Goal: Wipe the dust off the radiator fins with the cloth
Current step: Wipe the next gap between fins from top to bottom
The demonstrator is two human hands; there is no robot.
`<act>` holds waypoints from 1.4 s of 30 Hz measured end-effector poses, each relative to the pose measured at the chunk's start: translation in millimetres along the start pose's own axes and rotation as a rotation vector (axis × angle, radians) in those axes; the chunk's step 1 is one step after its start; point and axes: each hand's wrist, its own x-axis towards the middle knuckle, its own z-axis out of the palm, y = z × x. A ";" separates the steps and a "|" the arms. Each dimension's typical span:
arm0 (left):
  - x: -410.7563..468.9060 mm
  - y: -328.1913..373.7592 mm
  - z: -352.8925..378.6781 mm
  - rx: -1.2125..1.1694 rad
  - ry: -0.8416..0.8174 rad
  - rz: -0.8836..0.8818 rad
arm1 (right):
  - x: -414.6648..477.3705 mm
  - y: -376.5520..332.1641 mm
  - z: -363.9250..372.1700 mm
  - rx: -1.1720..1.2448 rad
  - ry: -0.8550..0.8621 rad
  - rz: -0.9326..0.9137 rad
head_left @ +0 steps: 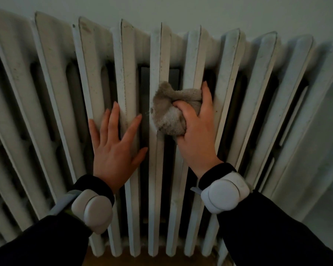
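A: Nearest us are our dark sleeves and pale wrist bands; beyond them, where do our hands sit?

B: Our left hand lies flat on the radiator, its grip wide, fingers spread over the fins left of centre and holding nothing; our right hand has its grip closed round the cloth, which is bunched against the middle fin, about halfway up.

A: Then how do we wipe well from here?

B: We'd judge long strokes along the fin better than dabbing; top down, so loosened dust falls onto parts not yet done; the left hand can brace us while the right presses; the bunch looks thick, so we might flatten a fold and work it into the gap beside the fin, turning to a fresh face once it greys.

A: What can't we make out?

B: Most of our right fingers hide behind the cloth; one fingertip reaches up by the next fin, though whether it enters the gap we cannot tell; the gaps are dark, so any dust inside is unreadable; specks on the fin faces could be dirt or chipped paint in this dim light; farther out, both ends of the radiator run off the edges, a pale panel at far right is unclear, and only wall shows behind.
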 end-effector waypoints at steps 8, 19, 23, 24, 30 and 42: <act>-12.1 0.0 3.5 -0.017 -0.028 -0.005 | -21.2 2.5 5.8 -0.013 -0.038 0.035; -34.6 -4.8 -2.5 -0.008 -0.185 0.014 | -54.2 6.4 9.5 -0.026 -0.159 0.085; -32.7 -6.4 -12.8 -0.007 -0.178 0.024 | -47.6 2.4 -6.6 0.099 -0.193 0.101; -31.7 -7.7 -14.8 -0.007 -0.164 0.019 | -44.3 0.7 -11.0 0.111 -0.175 0.095; -19.4 -13.0 -23.4 -0.010 -0.109 -0.067 | 1.2 -16.7 -37.9 0.119 -0.177 0.167; -49.7 -11.3 0.6 -0.066 -0.148 -0.065 | -70.1 0.1 15.0 0.024 -0.154 0.183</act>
